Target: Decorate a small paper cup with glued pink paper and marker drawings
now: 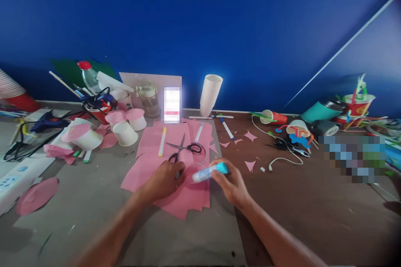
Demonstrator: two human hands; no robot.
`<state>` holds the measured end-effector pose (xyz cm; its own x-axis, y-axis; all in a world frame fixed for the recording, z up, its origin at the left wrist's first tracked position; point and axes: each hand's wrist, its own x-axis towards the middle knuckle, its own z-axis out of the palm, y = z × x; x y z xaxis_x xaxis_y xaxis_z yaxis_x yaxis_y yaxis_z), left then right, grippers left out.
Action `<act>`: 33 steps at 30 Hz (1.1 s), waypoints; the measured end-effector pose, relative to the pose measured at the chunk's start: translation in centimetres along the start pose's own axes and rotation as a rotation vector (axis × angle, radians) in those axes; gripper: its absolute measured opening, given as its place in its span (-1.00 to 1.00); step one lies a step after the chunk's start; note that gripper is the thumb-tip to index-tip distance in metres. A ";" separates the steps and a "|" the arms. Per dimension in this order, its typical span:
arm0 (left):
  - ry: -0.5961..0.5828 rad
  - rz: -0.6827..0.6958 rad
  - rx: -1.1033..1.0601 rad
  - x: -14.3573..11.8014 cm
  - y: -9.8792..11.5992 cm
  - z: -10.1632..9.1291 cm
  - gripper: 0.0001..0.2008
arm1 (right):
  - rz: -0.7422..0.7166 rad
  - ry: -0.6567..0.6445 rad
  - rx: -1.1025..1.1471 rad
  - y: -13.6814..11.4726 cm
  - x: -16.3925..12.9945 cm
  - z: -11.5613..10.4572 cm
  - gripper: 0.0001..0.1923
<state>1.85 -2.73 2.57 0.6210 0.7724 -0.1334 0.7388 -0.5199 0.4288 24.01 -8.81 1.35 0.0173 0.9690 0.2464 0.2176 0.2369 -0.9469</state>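
My right hand (pixel 233 183) grips a glue stick (pixel 204 174) with a pale blue tube and a brighter blue end, tilted over pink paper. Closed fingers of my left hand (pixel 167 180) pinch a small blue cap (pixel 178 174), mostly hidden by them. Beneath both hands lies a stack of pink paper sheets (pixel 171 204). Just beyond my left hand, open-bladed scissors (pixel 181 147) with dark handles rest on the paper. A yellow marker (pixel 162 142) and a pale blue-white marker (pixel 199 132) lie farther up the same sheets.
White paper cups (pixel 124 134) with pink paper discs stand at left, near a power strip (pixel 12 183). A tall cup stack (pixel 210 94) leans by the blue wall. Pink scraps (pixel 249 165), a blue marker (pixel 227 129) and a white cable (pixel 286 159) lie on the right.
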 end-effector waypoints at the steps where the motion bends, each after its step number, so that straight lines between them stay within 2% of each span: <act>1: -0.002 -0.006 -0.006 0.0 0.1 -0.1 -0.81 | 0.038 0.060 0.041 0.0 0.2 -0.5 -0.72; 3: -0.002 -0.008 -0.016 -0.1 0.2 -0.2 -0.81 | 0.082 0.142 0.107 0.1 0.5 -1.3 -0.70; 5: -0.003 -0.001 -0.022 -0.1 0.2 -0.3 -0.82 | 0.075 0.136 0.101 0.0 0.5 -1.6 -0.72; 12: 0.001 0.012 0.007 0.0 0.1 -0.1 -0.78 | -0.119 -0.139 -0.240 -1.6 -0.1 -1.0 -0.91; 16: 0.011 0.019 0.028 0.1 0.1 0.1 -0.78 | -0.213 -0.214 -0.393 -1.2 -0.2 -0.7 -0.96; 19: 0.003 0.010 0.024 0.1 0.2 0.1 -0.80 | -0.231 -0.247 -0.444 -0.8 -0.2 -0.4 -0.96; 33: 0.024 0.036 0.063 0.2 -0.1 0.6 -0.78 | -0.171 -0.336 -0.285 -0.6 -0.8 0.6 -0.94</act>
<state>2.00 -2.73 1.97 0.6419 0.7606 -0.0971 0.7312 -0.5691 0.3762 23.29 -9.65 1.63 -0.3491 0.8976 0.2690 0.4495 0.4123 -0.7924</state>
